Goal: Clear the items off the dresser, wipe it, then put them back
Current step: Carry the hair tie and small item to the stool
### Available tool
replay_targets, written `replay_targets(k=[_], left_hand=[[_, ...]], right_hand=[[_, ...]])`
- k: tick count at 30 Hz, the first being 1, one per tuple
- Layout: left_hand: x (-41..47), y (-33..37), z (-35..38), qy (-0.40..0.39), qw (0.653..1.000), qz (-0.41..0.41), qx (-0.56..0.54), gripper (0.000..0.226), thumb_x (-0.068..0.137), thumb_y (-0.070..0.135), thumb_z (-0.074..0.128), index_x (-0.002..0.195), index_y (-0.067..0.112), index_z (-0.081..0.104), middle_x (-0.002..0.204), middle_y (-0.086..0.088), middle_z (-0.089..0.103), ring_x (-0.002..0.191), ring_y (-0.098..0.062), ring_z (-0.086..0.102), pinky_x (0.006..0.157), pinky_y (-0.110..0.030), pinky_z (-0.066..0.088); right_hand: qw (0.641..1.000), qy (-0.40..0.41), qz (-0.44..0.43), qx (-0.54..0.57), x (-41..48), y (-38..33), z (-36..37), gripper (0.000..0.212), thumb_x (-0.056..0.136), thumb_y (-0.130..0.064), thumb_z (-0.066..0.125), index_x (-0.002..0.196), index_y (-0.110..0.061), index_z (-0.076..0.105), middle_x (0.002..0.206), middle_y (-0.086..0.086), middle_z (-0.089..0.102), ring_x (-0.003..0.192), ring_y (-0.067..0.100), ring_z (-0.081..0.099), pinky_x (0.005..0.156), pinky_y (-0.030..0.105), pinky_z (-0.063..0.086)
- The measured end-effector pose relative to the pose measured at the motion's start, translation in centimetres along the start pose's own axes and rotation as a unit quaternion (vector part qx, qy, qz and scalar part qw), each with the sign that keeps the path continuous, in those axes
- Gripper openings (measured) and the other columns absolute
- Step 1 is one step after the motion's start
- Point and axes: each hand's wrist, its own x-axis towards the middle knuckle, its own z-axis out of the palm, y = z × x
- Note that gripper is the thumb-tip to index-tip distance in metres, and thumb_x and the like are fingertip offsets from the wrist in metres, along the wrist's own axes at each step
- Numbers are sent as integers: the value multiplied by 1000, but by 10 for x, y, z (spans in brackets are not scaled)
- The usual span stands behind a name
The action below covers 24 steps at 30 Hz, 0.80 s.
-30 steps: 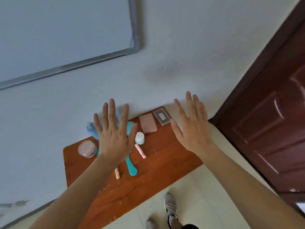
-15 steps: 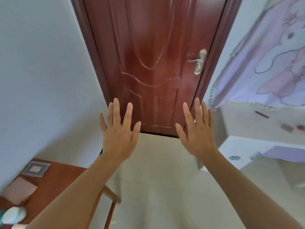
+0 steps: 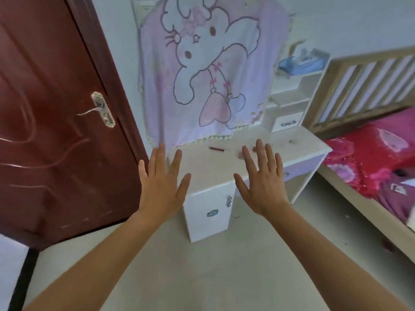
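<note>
While left hand (image 3: 160,190), right hand (image 3: 263,187) hover, fingers (image 3: 158,160) splayed, empty, white dresser (image 3: 211,169) top smudged.

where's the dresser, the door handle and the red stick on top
dresser (image 3: 208,167), head view, bare part of its white top
door handle (image 3: 89,111), head view, middle of the silver lever
red stick (image 3: 216,149), head view, its middle

On bench (image 3: 213,173), right hand (image 3: 262,187) covers part of pinkish item (image 3: 254,149); red stick (image 3: 216,149) too blurred to ID. Frame edges cut off bed (image 3: 370,158) & door (image 3: 45,131).
</note>
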Motion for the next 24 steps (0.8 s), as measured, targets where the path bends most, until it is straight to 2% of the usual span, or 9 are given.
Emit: replay_targets(k=[5, 11, 13, 19, 24], left_hand=[[69, 52, 51, -29, 997, 67, -15, 62, 97, 48, 32, 150, 16, 34, 157, -24, 19, 144, -38, 23, 110, -62, 24], [160, 68, 149, -124, 983, 135, -16, 68, 96, 55, 7, 154, 20, 19, 161, -17, 6, 148, -33, 11, 115, -58, 17], [201, 69, 177, -153, 978, 143, 2, 69, 96, 56, 3, 154, 21, 15, 161, -16, 1, 149, -32, 6, 115, -56, 15], [324, 75, 237, -204, 962, 181, 11, 66, 99, 53, 21, 155, 22, 6, 161, -15, -7, 149, -31, 3, 115, -53, 17], [378, 99, 280, -253, 951, 177, -12, 67, 99, 55, 22, 155, 21, 4, 161, -13, -10, 149, -30, -1, 116, -53, 13]], right_hand=[[997, -44, 61, -21, 34, 76, 37, 74, 98, -58, 30, 157, -22, 3, 163, 14, -9, 150, 36, -3, 121, 52, 4], [982, -138, 122, -34, 87, 139, 108, 78, 97, -61, 22, 153, -25, -19, 159, 12, -28, 149, 36, -15, 120, 50, -2], [975, -166, 141, -38, 116, 158, 122, 78, 98, -60, 23, 153, -25, -20, 159, 13, -28, 149, 36, -14, 121, 49, 3], [961, -207, 180, -34, 200, 203, 148, 78, 100, -53, 33, 155, -23, -13, 162, 13, -19, 150, 35, -2, 119, 49, 16], [952, -228, 205, 2, 224, 227, 185, 78, 99, -49, 38, 155, -24, -11, 163, 10, -14, 150, 33, 4, 118, 46, 20]])
